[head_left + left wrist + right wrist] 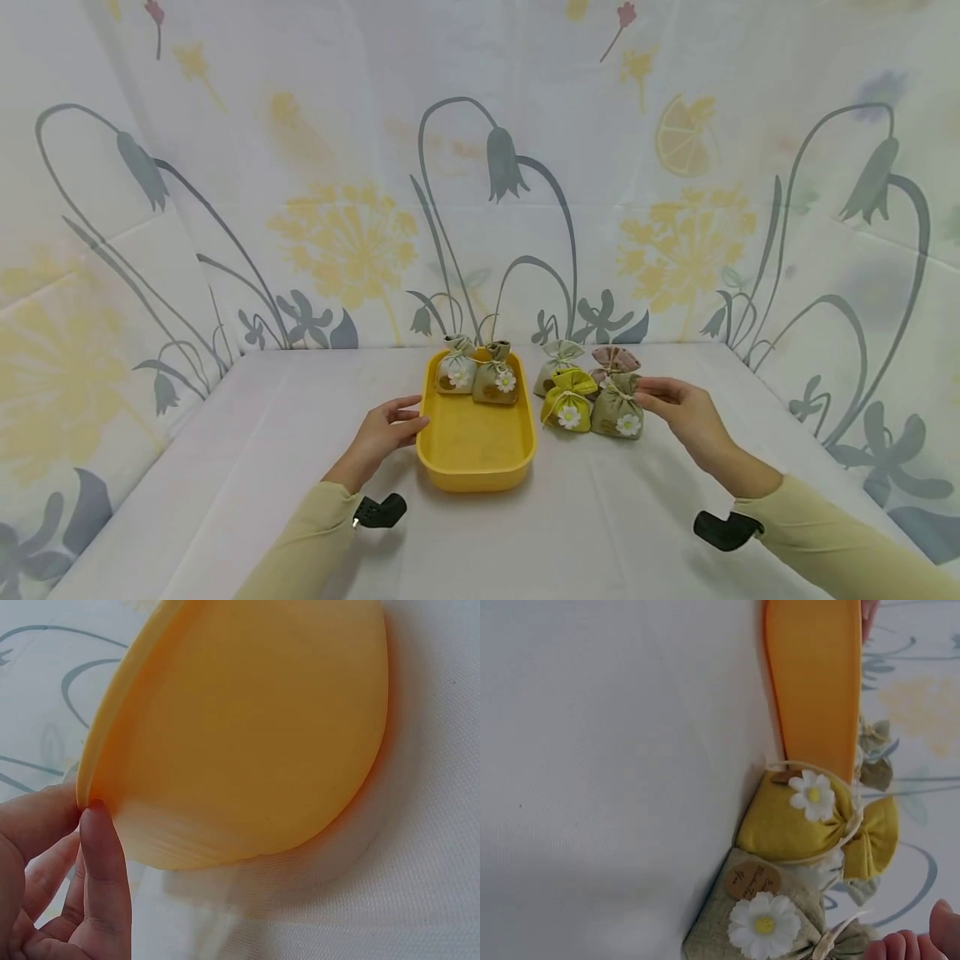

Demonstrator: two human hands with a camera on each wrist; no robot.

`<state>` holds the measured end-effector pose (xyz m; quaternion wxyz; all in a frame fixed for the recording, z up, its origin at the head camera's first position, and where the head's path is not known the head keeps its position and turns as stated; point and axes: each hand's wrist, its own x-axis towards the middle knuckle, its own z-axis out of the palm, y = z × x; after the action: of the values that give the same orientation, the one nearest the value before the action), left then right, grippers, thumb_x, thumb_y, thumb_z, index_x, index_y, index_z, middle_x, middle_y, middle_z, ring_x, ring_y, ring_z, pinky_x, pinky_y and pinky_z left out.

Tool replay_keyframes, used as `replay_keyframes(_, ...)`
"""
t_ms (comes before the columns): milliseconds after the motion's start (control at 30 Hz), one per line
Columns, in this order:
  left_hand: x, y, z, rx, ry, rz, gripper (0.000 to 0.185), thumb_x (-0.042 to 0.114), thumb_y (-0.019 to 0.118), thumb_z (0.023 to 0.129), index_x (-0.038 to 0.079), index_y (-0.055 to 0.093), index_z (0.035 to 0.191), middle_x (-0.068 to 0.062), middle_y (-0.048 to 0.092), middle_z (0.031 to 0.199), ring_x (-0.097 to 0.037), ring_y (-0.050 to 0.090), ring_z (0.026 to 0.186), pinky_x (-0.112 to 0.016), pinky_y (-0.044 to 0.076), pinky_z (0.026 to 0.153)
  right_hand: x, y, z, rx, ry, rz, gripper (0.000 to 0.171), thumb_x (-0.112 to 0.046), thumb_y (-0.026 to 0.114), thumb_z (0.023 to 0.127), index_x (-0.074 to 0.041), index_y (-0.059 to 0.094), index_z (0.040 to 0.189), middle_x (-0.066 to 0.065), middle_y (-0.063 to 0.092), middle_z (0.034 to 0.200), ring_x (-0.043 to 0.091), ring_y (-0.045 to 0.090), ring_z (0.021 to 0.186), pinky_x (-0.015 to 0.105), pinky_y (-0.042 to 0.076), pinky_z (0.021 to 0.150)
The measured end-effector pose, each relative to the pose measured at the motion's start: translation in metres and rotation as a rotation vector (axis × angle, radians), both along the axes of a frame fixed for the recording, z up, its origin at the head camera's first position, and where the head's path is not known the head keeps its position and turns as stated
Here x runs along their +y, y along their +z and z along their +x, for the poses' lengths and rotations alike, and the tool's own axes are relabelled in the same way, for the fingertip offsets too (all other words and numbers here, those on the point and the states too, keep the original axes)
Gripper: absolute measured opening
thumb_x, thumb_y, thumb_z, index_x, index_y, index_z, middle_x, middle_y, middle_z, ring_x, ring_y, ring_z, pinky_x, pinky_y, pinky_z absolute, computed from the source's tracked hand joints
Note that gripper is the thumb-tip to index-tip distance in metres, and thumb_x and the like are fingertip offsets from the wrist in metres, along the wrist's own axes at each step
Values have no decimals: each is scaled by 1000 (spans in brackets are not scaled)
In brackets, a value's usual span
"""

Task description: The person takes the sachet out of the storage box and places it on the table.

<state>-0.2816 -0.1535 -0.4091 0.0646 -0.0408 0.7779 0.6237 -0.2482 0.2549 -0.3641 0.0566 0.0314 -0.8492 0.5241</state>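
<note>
Yellow tray [476,475] lengthwise fwd; left hand [384,433] steadies rim.

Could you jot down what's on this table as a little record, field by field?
Surface: table under a white cloth, flower-print fabric walls behind
Tray: yellow tray, two sachets at its far end
Beside tray: four sachets clustered on its right, on the cloth
Left hand: left hand touches the tray's left rim, fingers straight
Right hand: right hand has its fingertips at the olive daisy sachet; a grip is not clear
Sleeves: pale yellow
</note>
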Motion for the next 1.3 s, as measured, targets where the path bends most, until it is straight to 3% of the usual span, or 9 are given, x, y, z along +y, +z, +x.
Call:
replay_keyframes(67, 0, 1, 0, -1, -4, -2, 47, 12, 66, 88, 4, 51, 132, -17, 55, 114, -24, 62, 91, -32, 54, 80, -5, 1, 1, -1, 10, -10, 48, -26, 60, 92, 6, 52, 127, 13, 61, 112, -4, 55, 90, 37, 44, 93)
replay_keyframes(267, 0, 2, 0, -6, 4, -10, 47, 12, 66, 87, 6, 51, 131, -17, 55, 115, -25, 62, 93, -32, 53, 80, -21, 2, -1, 2, 45, -67, 47, -24, 62, 91, 7, 52, 126, 16, 59, 115, -1, 55, 92, 27, 47, 88)
replay_keyframes(533, 1, 0, 0, -13, 1, 0, 47, 12, 65, 88, 5, 50, 132, -18, 54, 115, -24, 62, 93, -32, 53, 80, -47, 2, -9, 1, 83, -137, 41, -16, 62, 91, 8, 54, 124, 21, 58, 116, 5, 56, 94, 33, 46, 91)
replay_keyframes(733, 1, -2, 1, -18, 4, 1, 47, 13, 65, 88, 6, 51, 132, -17, 55, 116, -24, 61, 93, -32, 53, 80, -65, 1, -15, -23, 87, -172, 39, -14, 63, 90, 9, 56, 121, 15, 61, 109, 7, 57, 90, 28, 50, 84)
replay_keyframes(1067, -1, -2, 0, -12, 3, 0, 47, 12, 66, 88, 5, 50, 132, -18, 55, 116, -25, 61, 95, -33, 53, 81, -92, 0, -30, -42, 100, -239, 36, -11, 65, 88, 6, 59, 119, 12, 64, 105, 11, 59, 91, 36, 48, 90)
replay_keyframes(1300, 0, -1, 0, 5, 2, 4, 47, 11, 66, 87, 4, 51, 131, -18, 55, 114, -25, 62, 93, -33, 53, 81, -108, 4, -41, -70, 96, -225, 35, -12, 64, 89, 2, 59, 121, 16, 62, 111, 23, 58, 101, 39, 47, 92)
